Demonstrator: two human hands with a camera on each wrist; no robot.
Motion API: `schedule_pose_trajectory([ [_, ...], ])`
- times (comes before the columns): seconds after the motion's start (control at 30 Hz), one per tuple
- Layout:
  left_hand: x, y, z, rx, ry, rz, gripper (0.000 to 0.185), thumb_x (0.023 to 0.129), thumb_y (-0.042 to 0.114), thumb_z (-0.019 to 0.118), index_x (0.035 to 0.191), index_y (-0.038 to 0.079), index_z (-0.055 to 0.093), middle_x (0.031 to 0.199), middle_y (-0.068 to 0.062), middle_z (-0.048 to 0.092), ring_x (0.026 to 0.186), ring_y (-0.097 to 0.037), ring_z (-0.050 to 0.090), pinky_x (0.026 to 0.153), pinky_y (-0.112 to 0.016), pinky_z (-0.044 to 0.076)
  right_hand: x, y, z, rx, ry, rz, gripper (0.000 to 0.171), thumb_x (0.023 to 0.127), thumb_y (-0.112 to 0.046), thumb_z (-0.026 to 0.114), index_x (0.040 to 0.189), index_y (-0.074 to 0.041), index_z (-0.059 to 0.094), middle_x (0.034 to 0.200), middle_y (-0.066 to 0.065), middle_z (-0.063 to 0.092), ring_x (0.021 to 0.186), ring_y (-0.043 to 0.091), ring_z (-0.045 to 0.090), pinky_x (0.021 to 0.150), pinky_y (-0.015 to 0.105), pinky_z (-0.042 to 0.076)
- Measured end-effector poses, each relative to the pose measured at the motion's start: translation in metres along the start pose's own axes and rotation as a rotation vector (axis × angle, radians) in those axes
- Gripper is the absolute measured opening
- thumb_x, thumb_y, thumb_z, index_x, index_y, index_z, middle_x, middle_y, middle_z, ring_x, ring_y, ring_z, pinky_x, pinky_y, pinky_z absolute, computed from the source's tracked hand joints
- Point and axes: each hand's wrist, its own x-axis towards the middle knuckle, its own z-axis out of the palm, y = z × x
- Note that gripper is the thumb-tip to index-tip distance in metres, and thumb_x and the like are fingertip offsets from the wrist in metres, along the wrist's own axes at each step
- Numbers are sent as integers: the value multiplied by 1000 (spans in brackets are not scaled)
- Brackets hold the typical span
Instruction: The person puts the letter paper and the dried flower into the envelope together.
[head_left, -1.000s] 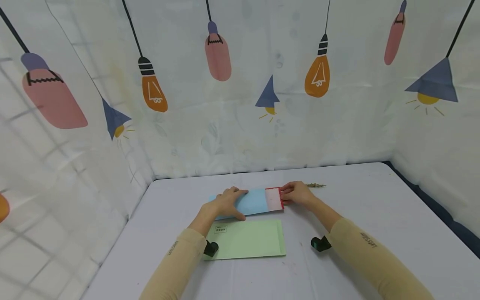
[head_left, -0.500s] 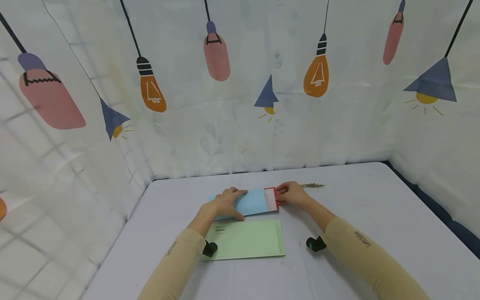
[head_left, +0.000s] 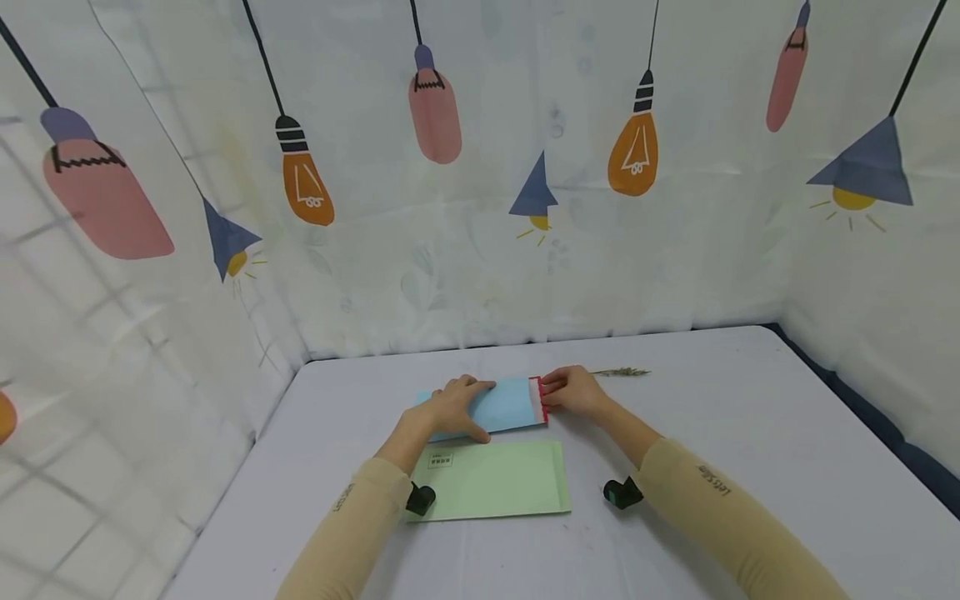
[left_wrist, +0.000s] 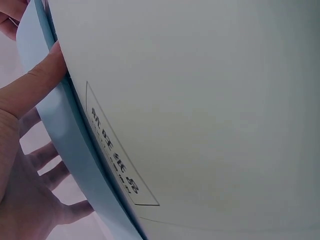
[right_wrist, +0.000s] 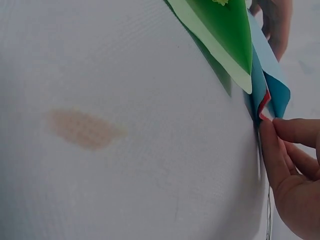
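A light blue envelope (head_left: pixel 504 405) lies flat on the white table (head_left: pixel 712 417). My left hand (head_left: pixel 459 404) holds its left half, fingers curved over the far edge and thumb (left_wrist: pixel 30 90) at the near edge. A white card with a red scalloped edge (head_left: pixel 537 398) sticks out of the envelope's right end by a narrow strip. My right hand (head_left: pixel 553 390) pinches that end. In the right wrist view the red edge (right_wrist: pixel 263 102) sits inside the blue opening (right_wrist: pixel 277 87), just above my fingers (right_wrist: pixel 292 165).
A pale green envelope (head_left: pixel 498 479) with a small printed box lies nearer to me, below the blue one. A dried sprig (head_left: pixel 622 372) rests behind my right hand. A faint brown stain (right_wrist: pixel 82 129) marks the cloth. Patterned curtains wall the table's back and sides.
The red-edged card has slid leftward into the blue envelope, leaving less of it showing. My right hand moved left with it; my left hand stayed put.
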Motion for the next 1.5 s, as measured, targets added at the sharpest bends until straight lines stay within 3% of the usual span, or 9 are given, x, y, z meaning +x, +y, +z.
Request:
schedule_pose_trajectory([
  [0.37, 0, -1, 1, 3, 0, 3, 97, 80, 43, 89, 160, 22, 39, 155, -12, 38, 142, -34, 36, 110, -64, 30, -2, -5, 14, -14, -4, -17, 35, 89, 7, 72, 123, 11, 65, 103, 16, 70, 89, 23, 70, 79, 34, 59],
  [0.9, 0, -3, 1, 12, -8, -9, 96, 81, 45, 88, 161, 25, 38, 156, -11, 38, 142, -34, 36, 111, -62, 30, -2, -6, 17, -72, -18, -31, 38, 90, -2, 72, 126, 2, 63, 106, 11, 72, 94, 23, 69, 81, 34, 55],
  [1.2, 0, -2, 0, 16, -11, -5, 97, 81, 46, 88, 161, 24, 37, 156, -11, 37, 143, -34, 35, 111, -63, 30, -7, -5, -9, -112, -93, -95, 32, 92, -2, 73, 122, 5, 65, 111, 14, 69, 102, 26, 65, 84, 35, 56],
  [1.5, 2, -3, 2, 31, -6, 4, 97, 81, 47, 87, 161, 23, 37, 155, -11, 38, 141, -33, 37, 109, -61, 32, -13, 7, -36, -126, -109, -76, 31, 94, -3, 71, 121, 8, 64, 110, 15, 68, 96, 24, 66, 79, 35, 58],
])
